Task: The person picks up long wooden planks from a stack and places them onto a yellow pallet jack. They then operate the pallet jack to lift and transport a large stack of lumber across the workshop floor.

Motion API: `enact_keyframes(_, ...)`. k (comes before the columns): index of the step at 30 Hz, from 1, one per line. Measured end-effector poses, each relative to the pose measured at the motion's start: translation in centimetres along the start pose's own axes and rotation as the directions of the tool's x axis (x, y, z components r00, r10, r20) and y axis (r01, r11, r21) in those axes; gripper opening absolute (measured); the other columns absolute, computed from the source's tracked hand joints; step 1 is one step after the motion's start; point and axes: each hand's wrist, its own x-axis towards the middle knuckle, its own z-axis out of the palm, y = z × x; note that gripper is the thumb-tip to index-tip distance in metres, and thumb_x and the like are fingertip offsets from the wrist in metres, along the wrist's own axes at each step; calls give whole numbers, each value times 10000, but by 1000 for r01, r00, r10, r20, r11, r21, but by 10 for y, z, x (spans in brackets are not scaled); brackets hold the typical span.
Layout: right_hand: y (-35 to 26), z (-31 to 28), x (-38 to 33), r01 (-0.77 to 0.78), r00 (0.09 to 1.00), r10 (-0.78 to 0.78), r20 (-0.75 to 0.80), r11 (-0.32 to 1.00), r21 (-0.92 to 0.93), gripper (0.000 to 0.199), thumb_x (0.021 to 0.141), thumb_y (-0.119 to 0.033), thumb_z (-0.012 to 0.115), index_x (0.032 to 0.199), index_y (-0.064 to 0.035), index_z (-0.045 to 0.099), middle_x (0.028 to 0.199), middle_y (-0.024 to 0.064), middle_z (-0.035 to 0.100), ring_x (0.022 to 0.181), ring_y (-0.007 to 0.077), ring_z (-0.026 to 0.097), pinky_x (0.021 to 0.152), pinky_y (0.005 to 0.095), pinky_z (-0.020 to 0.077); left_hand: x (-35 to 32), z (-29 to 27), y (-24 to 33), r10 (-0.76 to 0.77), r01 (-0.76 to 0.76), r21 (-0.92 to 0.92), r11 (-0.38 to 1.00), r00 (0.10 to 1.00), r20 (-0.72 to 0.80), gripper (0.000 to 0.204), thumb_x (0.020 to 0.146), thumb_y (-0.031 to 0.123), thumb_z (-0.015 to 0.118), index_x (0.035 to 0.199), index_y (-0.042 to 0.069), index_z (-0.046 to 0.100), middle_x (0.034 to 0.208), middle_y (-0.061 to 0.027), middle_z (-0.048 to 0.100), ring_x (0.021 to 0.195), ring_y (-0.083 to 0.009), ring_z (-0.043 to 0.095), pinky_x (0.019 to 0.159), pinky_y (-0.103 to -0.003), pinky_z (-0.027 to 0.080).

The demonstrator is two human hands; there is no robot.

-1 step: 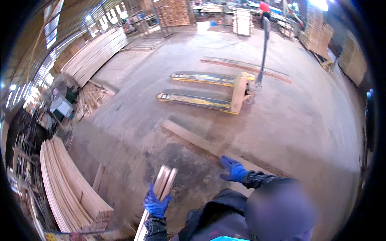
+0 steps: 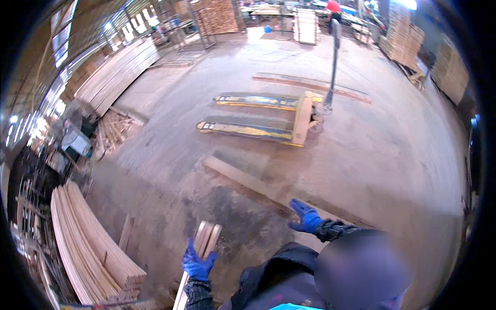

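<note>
My left hand (image 2: pixel 198 262), in a blue glove, is wrapped around several narrow pale wooden strips (image 2: pixel 208 235). The strips slant upward past the fingers, and their lower part runs out of view beside my forearm. Farther right, my right hand (image 2: pixel 306 217) wears a matching glove and holds nothing, its fingers stretched out and apart. It appears over the floor beside a long wooden beam (image 2: pixel 240 177), part of which is hidden behind the hand and arm. A round blurred patch covers the area by my right sleeve.
A stack of long boards (image 2: pixel 93 245) stands at the near left, with a short board (image 2: pixel 126 232) beside it. Ahead is a yellow pallet jack (image 2: pixel 248 129) with an upright handle. Larger lumber stacks (image 2: pixel 121 72) and a person in red (image 2: pixel 334 7) are farther off.
The view has shifted slightly, moving the floor items left in the picture. The strips' upper ends sit a little lower, and my right hand is slightly farther right.
</note>
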Motion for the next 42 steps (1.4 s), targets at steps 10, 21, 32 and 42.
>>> enact_keyframes(10,219,-69,-72,-438,581,607,-542,794,421,791,824,-409,702,1395,30,375,1403,258,419,1312,383,398,1102,430,318,129,99,206,216,-186,-172,968,959,183,891,711,344,770,1427,23,349,1318,-220,531,1158,-350,562,989,-422,443)
enact_keyframes(21,371,-264,0,-335,347,328,-879,918,211,781,844,-281,710,1453,-18,300,1542,208,197,1421,334,228,1136,448,248,274,323,367,457,-280,-430,858,799,391,893,739,394,750,1413,-17,332,1313,-239,526,1206,-362,525,1003,-414,430)
enact_keyframes(32,522,-461,74,-200,205,322,-924,938,282,678,862,-174,688,1438,-54,351,1535,195,232,1408,316,272,1118,434,285,497,373,764,740,-574,-631,523,672,2,787,792,314,739,1401,-10,361,1335,-239,498,1202,-364,525,1001,-416,427)
enact_keyframes(42,736,-656,21,-300,82,292,-953,919,256,600,887,-219,662,1393,-26,403,1507,181,309,1359,304,361,1060,424,357,604,314,1087,537,-841,-403,361,541,-648,744,804,73,716,1429,0,319,1444,-186,385,1296,-314,427,1052,-409,375)
